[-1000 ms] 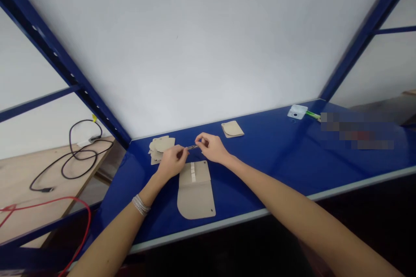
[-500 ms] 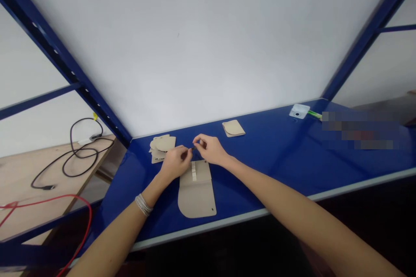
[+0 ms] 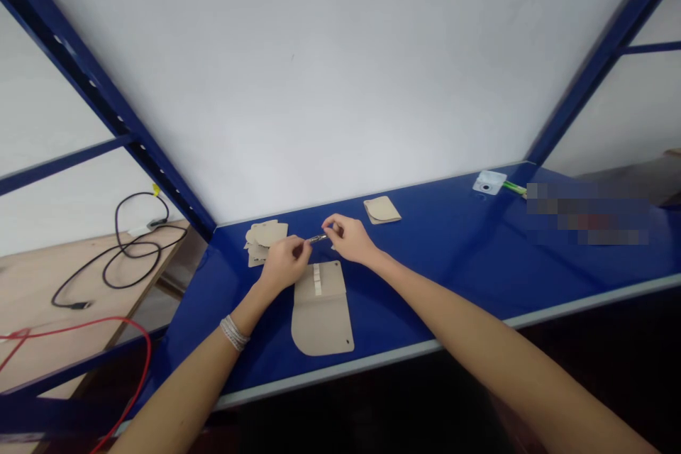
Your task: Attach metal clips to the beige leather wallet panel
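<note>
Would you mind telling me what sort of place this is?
Probably a small craft or assembly workstation: a blue workbench inside a blue metal rack frame, with cut beige pieces stacked by the hands.

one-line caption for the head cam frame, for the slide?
Both hands, left hand and right hand, pinch a small metal piece above a tan leather panel on the blue bench.

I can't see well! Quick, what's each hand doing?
Left hand: closed, pinching one end of a small metal tool.
Right hand: closed, pinching its other end.
</note>
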The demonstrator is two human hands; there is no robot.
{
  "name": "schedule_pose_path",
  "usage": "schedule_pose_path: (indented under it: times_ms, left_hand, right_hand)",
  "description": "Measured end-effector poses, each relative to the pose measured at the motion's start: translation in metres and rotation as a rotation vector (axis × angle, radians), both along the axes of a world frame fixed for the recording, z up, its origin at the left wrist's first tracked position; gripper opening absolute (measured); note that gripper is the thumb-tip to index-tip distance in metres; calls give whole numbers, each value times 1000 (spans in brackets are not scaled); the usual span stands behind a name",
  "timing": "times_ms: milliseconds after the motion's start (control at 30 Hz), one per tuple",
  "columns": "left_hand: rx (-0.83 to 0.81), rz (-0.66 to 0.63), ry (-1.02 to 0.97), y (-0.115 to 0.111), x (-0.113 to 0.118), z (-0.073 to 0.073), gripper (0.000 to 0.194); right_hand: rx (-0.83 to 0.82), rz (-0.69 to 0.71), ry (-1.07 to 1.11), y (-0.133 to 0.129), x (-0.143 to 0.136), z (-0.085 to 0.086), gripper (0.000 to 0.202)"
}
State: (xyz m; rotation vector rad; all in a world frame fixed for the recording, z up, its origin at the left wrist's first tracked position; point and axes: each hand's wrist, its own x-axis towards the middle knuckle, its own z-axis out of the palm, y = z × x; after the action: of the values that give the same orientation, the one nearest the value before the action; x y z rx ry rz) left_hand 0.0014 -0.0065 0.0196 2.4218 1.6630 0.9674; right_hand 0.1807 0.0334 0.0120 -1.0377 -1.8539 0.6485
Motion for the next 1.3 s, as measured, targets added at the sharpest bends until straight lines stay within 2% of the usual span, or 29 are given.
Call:
schedule_pose_path:
  times_ms: [500, 1300]
  left_hand:
    - [-22, -3, 17, -1, 1, -2, 35]
    - [-4, 5, 27, 0, -1, 0, 39]
  right_hand:
    - [115, 97, -80, -5, -2, 0, 16]
    - [98, 137, -84, -5, 0, 2, 17]
